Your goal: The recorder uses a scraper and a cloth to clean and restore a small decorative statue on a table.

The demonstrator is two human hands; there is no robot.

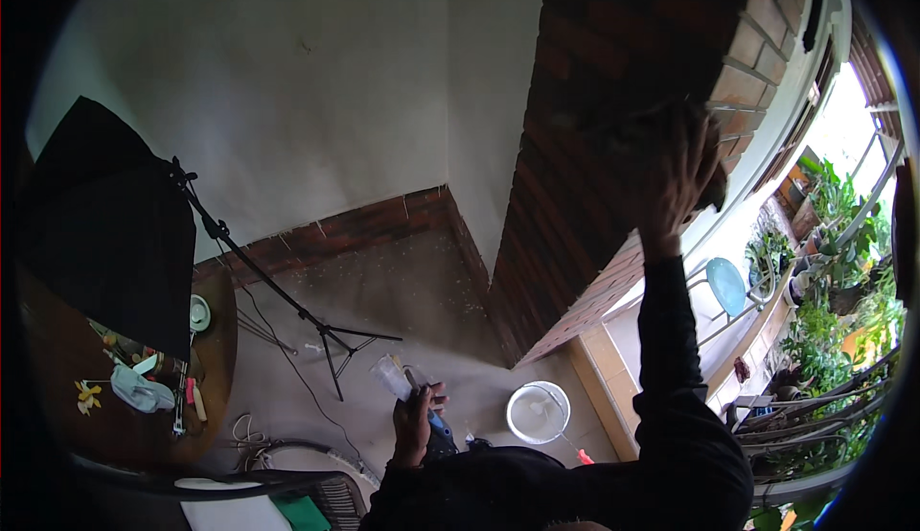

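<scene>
Looks down into a dim room, with a pale wall [287, 100] across the upper left and a grey floor [412, 272] beneath. Shows, at far left, a black softbox [105, 224] above a brown table [216, 406] bearing a crumpled pale cloth [142, 389] and small clutter. Continues right to a black tripod [324, 330] on the floor. Holds a clear container [388, 376] in the left hand [412, 426] at lower centre, with fingers curled round the near end. Passes a white bucket [513, 414] on the floor, then a brick-faced column [561, 253] up to the upper right. Reaches there with the right hand [676, 172], with fingers spread near the column's bright edge, beside a dark item [714, 191]; too shadowed to tell grasping from mere pressing. Seems, as a judgement, to be partway through wiping or rubbing the bricks. Probably calls next for an even stroke along the brick face, with the container well away. Ends at far right with a blue stool [725, 287] and green plants [843, 320].
</scene>
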